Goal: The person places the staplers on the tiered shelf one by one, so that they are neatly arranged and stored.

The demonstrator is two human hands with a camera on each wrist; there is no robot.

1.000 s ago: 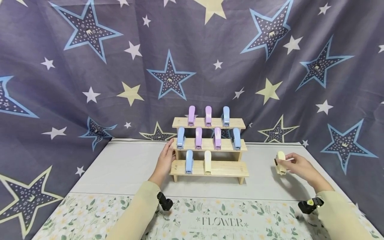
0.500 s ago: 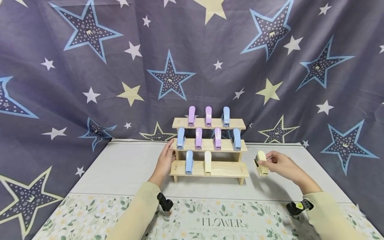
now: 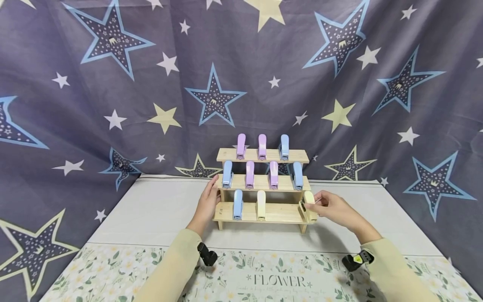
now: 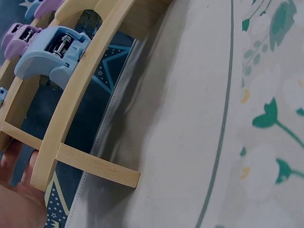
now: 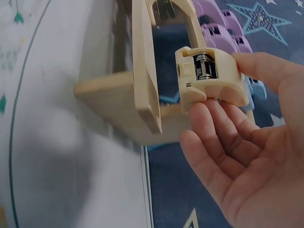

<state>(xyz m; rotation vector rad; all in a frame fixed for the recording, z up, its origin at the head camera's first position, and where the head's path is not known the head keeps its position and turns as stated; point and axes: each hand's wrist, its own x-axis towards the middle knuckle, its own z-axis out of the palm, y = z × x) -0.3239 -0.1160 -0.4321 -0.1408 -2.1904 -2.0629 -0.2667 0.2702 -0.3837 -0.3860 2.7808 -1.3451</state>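
My right hand (image 3: 337, 211) pinches a cream hole punch (image 3: 310, 206) between thumb and fingers at the right end of the lowest step of a wooden display rack (image 3: 284, 213). In the right wrist view, the hole punch (image 5: 227, 80) shows a metal spring in its side window, and it overlaps the rack. At the rack's left end, my left hand (image 3: 205, 203) grips the middle step. The left wrist view shows those fingers (image 4: 10, 159) partly hidden behind the wood. A blue hole punch (image 3: 238, 204) and another cream hole punch (image 3: 261, 204) stand on the lowest step.
Several purple and blue hole punches stand in rows on the middle and top steps, including a purple hole punch (image 3: 273, 174) and a blue hole punch (image 3: 284, 147). The rack stands on a white tabletop (image 3: 166, 209) with a floral mat (image 3: 124, 268) in front. A starred curtain (image 3: 264, 109) hangs behind.
My right hand has carried the cream hole punch leftward from over the tabletop to the right end of the lowest step. The left hand and the rack have stayed put.
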